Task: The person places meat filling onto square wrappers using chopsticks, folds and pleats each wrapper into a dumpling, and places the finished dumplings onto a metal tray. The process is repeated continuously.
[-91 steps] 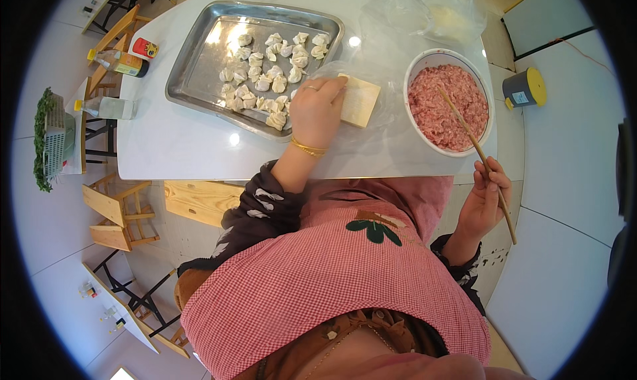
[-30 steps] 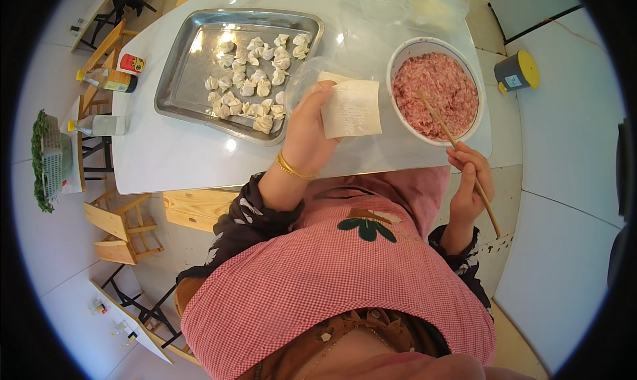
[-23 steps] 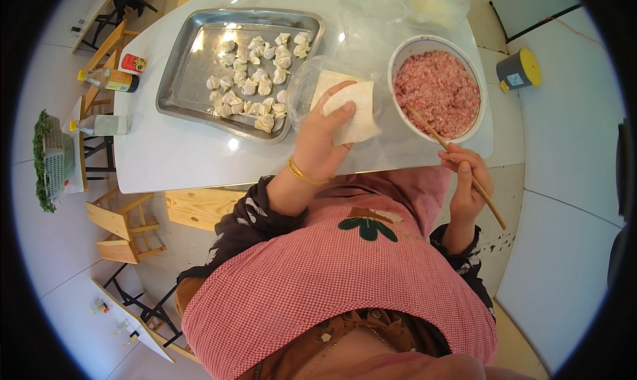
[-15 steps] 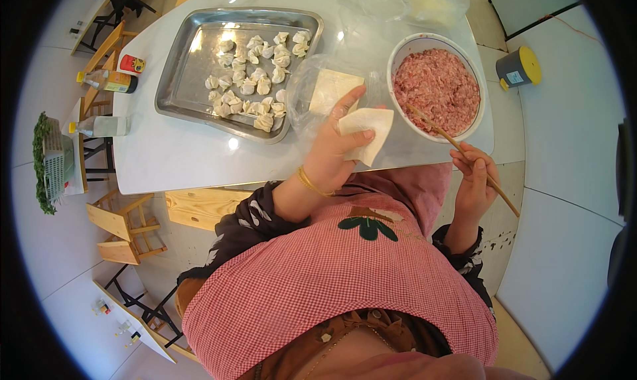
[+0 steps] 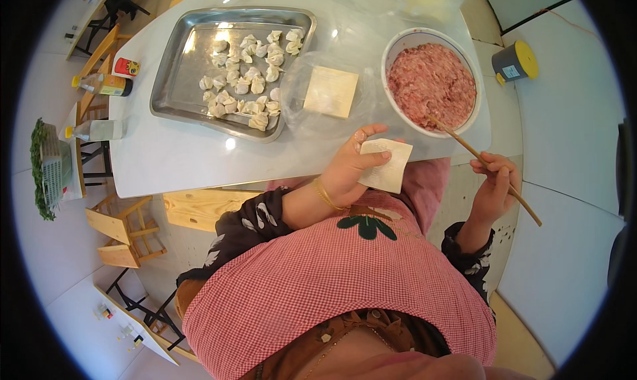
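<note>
Wrapper (image 5: 386, 166) flat in left hand (image 5: 348, 169)

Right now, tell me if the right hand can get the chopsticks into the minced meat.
Probably yes. The right hand grips the chopsticks, whose tips already lie over the near rim of the bowl of minced meat. Nothing stands between; the left hand holds its wrapper off to the side.

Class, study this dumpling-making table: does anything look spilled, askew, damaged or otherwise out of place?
Nothing stands out. The folded dumplings sit inside the metal tray, the mince stays in the bowl, and the wrapper stack lies flat. The left hand holds one wrapper; the right hand holds a chopstick dipping into the mince.
</note>
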The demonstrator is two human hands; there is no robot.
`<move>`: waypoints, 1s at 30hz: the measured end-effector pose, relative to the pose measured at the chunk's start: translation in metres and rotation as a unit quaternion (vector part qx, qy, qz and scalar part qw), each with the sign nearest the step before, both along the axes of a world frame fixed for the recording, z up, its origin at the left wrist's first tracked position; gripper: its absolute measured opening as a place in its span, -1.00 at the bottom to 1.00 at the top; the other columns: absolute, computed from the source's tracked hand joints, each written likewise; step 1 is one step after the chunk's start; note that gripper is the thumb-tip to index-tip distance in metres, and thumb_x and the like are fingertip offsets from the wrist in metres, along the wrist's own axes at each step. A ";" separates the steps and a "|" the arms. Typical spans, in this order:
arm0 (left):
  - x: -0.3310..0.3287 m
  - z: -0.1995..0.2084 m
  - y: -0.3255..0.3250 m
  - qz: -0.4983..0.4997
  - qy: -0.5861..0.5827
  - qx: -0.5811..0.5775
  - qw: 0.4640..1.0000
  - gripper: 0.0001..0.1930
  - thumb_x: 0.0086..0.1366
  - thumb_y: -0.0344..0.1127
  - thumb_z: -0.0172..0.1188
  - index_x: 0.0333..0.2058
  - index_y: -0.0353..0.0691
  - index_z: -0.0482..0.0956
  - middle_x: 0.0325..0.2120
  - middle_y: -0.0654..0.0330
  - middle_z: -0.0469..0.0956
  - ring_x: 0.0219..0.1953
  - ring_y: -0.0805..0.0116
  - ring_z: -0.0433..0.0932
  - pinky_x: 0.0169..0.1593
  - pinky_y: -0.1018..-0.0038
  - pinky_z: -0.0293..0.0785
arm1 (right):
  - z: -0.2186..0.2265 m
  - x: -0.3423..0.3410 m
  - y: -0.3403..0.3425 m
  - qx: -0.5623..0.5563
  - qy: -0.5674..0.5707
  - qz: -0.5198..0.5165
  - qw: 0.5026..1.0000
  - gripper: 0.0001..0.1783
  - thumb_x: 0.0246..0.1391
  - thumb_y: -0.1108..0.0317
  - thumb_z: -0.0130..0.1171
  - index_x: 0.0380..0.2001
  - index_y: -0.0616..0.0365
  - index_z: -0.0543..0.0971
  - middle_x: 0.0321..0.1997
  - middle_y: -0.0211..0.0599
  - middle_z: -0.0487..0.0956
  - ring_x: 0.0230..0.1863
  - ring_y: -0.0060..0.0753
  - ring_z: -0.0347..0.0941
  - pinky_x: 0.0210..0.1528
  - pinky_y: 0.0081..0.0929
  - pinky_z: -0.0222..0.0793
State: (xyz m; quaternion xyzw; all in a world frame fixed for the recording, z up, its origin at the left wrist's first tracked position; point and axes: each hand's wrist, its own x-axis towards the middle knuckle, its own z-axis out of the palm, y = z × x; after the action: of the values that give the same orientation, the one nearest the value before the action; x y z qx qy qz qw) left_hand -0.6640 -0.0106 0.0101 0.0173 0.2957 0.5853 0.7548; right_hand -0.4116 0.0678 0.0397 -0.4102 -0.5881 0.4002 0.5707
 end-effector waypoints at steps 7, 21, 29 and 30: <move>0.002 -0.003 -0.001 0.030 0.000 -0.031 0.999 -0.58 0.29 -0.50 0.04 0.11 -0.22 0.20 -0.08 0.08 0.44 -0.10 0.25 0.51 -0.04 0.31 0.52 | 0.007 -0.011 0.005 -0.005 -0.051 0.072 0.996 -0.69 0.23 0.43 -0.24 -0.51 0.36 0.41 -0.32 0.06 0.56 -0.47 -0.24 0.55 -0.37 -0.41 0.50; -0.008 0.001 0.006 0.065 -0.034 0.045 0.996 -0.72 0.36 -0.40 -0.05 0.03 -0.19 0.25 -0.07 0.06 0.44 -0.03 0.20 0.49 0.00 0.27 0.49 | -0.014 -0.004 0.007 -0.062 0.120 0.022 0.990 -0.71 0.28 0.34 -0.22 -0.41 0.32 0.40 -0.32 0.13 0.55 -0.53 -0.16 0.54 -0.44 -0.37 0.50; -0.008 0.014 0.010 0.059 0.046 0.069 0.995 -0.62 0.43 -0.23 -0.22 0.09 -0.34 0.29 0.01 0.08 0.43 0.07 0.18 0.42 0.16 0.28 0.33 | -0.004 0.004 0.001 -0.009 0.130 0.048 0.990 -0.73 0.25 0.29 -0.21 -0.45 0.24 0.35 -0.30 0.07 0.54 -0.51 -0.20 0.51 -0.47 -0.42 0.43; -0.009 0.016 0.012 0.056 0.019 0.088 0.994 -0.60 0.43 -0.22 -0.24 0.10 -0.35 0.29 0.01 0.08 0.43 0.08 0.18 0.41 0.17 0.28 0.32 | -0.003 0.004 -0.001 -0.022 0.152 0.063 0.986 -0.72 0.25 0.28 -0.20 -0.44 0.24 0.35 -0.29 0.07 0.54 -0.50 -0.20 0.51 -0.46 -0.42 0.43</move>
State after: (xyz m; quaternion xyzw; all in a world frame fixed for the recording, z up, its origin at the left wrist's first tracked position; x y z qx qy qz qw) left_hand -0.6727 0.0010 0.0258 0.0781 0.2580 0.6498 0.7107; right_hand -0.4078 0.0666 0.0370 -0.3192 -0.5100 0.5060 0.6181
